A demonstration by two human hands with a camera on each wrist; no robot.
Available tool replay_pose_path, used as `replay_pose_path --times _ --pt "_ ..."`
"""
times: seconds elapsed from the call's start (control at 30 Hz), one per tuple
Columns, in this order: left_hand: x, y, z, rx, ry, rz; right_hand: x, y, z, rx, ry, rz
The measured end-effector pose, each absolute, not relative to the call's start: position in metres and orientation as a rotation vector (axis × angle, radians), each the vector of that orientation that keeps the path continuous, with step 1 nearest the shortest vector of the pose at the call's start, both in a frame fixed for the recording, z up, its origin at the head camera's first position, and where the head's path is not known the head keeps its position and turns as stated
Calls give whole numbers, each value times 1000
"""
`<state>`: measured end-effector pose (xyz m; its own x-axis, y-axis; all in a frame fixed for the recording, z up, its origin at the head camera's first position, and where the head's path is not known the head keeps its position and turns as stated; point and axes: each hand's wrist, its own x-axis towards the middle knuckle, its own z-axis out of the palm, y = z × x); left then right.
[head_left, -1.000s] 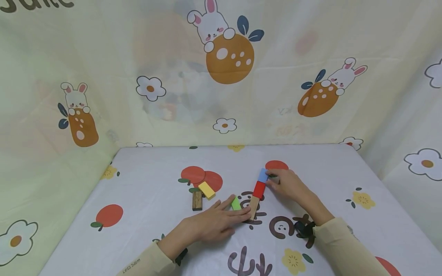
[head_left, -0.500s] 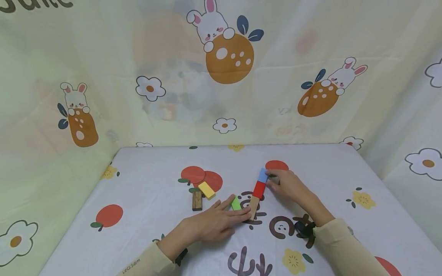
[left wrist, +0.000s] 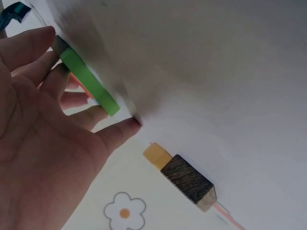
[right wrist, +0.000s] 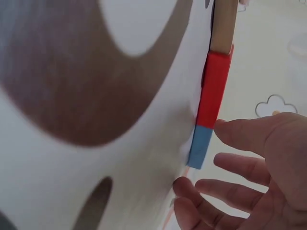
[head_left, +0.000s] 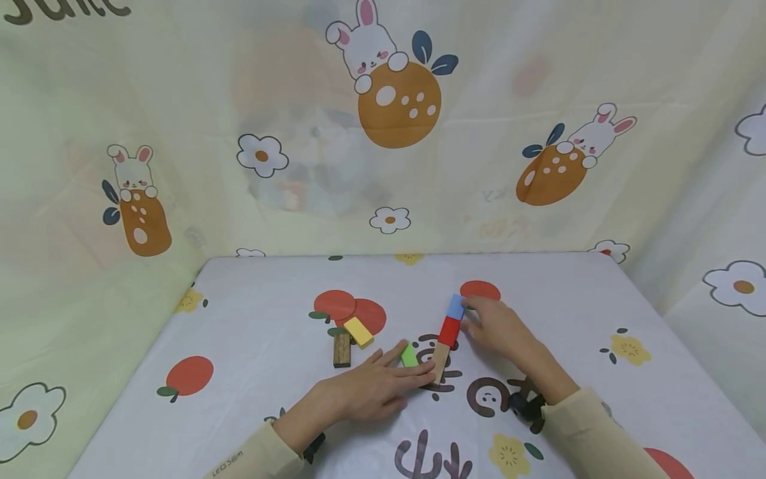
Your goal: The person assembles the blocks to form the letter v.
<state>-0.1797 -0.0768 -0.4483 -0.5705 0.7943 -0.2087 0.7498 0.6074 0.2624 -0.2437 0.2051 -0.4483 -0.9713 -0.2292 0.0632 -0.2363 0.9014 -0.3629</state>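
Three wooden blocks lie end to end in a slanting row in the head view: a plain wood block (head_left: pixel 440 363) nearest, a red block (head_left: pixel 449 331), then a light blue block (head_left: pixel 455 307) at the far end. My right hand (head_left: pixel 501 330) is beside the blue end, fingers loosely bent; in the right wrist view its thumb (right wrist: pixel 235 132) is by the red-blue joint, the other fingers off the blocks. My left hand (head_left: pixel 371 391) lies with fingers spread around a green block (head_left: pixel 409 355), one fingertip by the plain block's near end.
To the left of the green block, a dark brown wood-grain block (head_left: pixel 342 350) lies beside a yellow block (head_left: pixel 358 332). A white printed cloth (head_left: pixel 257 399) covers the table. Behind it hangs a patterned curtain (head_left: pixel 299 213), with more cloth at both sides.
My right hand has drawn slightly back to the right from the blue block. My left hand and all the blocks stay where they were; the head view tilts a little.
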Motion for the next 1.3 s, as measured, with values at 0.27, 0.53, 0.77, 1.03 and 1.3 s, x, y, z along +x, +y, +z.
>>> replay_pose_path --times 0.27,0.53,0.77,1.03,1.3 --pt "-180 -76 -449 1245 2534 202 -232 199 -444 496 -3027 497" --pt "-180 -78 -450 1264 2547 188 -226 189 -439 519 -3041 482" --pt "-180 -78 -450 1278 2545 194 -227 183 -438 493 -3094 478" --pt "-180 -77 -450 1269 2543 192 -227 182 -440 455 -3124 469" --pt "-179 -77 -452 1279 2548 199 -224 178 -437 440 -3132 449"
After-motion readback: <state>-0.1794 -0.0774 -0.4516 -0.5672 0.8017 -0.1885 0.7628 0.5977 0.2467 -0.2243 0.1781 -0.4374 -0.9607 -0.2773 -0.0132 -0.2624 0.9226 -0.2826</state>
